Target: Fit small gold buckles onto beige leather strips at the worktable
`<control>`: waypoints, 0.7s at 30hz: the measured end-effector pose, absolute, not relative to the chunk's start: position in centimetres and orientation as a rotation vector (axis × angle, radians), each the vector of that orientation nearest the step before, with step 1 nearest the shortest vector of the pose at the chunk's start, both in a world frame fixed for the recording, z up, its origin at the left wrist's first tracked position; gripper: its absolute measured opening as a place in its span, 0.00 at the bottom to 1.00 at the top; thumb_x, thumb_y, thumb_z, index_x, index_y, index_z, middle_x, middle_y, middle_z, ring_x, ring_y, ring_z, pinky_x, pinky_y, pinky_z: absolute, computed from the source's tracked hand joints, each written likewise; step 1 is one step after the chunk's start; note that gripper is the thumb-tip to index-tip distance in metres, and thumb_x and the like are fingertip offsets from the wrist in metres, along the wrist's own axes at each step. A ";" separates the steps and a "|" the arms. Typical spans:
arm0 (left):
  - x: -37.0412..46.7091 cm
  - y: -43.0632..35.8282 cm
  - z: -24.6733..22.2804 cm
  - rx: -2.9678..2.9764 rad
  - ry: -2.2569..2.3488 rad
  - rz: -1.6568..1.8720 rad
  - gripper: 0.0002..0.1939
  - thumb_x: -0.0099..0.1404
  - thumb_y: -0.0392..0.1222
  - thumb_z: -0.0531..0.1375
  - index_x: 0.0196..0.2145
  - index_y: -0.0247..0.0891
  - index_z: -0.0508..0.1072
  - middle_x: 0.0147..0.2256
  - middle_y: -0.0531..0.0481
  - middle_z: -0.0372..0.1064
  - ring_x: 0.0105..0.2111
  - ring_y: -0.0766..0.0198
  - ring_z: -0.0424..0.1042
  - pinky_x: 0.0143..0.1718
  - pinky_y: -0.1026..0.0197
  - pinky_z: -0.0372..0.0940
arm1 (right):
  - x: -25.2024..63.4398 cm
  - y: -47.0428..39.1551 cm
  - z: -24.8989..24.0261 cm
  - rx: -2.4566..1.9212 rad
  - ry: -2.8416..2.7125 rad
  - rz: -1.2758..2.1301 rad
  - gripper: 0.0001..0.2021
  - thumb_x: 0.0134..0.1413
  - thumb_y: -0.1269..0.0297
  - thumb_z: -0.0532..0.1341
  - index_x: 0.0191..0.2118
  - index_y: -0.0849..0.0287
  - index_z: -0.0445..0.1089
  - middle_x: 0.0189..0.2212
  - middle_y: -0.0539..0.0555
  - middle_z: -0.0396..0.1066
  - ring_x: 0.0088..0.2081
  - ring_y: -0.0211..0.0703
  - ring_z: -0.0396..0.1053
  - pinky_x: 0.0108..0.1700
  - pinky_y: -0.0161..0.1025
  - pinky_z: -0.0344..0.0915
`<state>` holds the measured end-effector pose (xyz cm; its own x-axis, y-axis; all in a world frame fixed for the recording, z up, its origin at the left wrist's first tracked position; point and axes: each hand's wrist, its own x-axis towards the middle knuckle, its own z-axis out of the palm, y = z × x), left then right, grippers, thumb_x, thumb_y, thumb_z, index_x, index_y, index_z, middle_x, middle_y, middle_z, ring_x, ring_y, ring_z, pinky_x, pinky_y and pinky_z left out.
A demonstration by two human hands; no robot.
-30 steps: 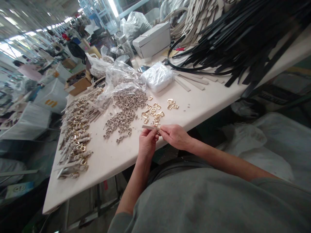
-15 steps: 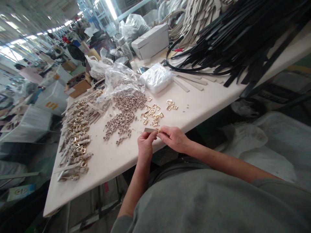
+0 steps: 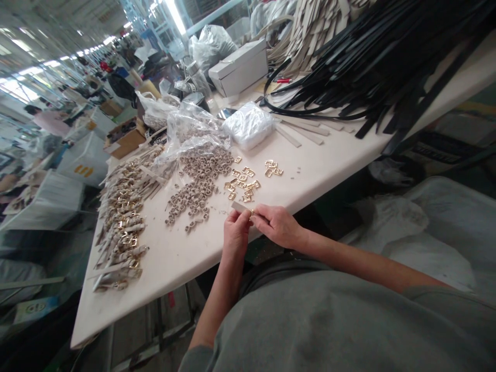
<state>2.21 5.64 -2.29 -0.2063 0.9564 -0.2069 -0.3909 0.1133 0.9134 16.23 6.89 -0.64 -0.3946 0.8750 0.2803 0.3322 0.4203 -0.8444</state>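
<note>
My left hand [image 3: 236, 235] pinches a short beige strap [image 3: 239, 207] at the near edge of the white table [image 3: 174, 258]. My right hand [image 3: 278, 225] meets it from the right, fingers closed on a small gold buckle [image 3: 251, 211] at the strap's end. Just beyond lie loose gold buckles [image 3: 242, 183] and a spread of beige loops [image 3: 197, 183]. A long heap of finished straps with buckles [image 3: 122, 217] runs along the table's left side.
A clear bag of loops [image 3: 191, 129], a white wrapped packet [image 3: 250, 124] and a grey box [image 3: 238, 67] sit farther back. Black straps [image 3: 380, 57] and beige straps [image 3: 310, 26] pile at the far right. White bags [image 3: 426, 232] lie below the table.
Both hands, holding the strap and buckle, have stayed together at the table edge, drifting only slightly toward me. The piles have not moved.
</note>
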 end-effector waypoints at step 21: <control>-0.3 4.3 -1.0 0.925 1.123 1.193 0.17 0.54 0.48 0.71 0.41 0.41 0.78 0.34 0.51 0.76 0.26 0.70 0.70 0.29 0.67 0.64 | 17.9 9.0 0.9 -0.807 -2.006 1.262 0.15 0.60 0.60 0.57 0.23 0.59 0.64 0.18 0.45 0.60 0.23 0.34 0.57 0.27 0.33 0.52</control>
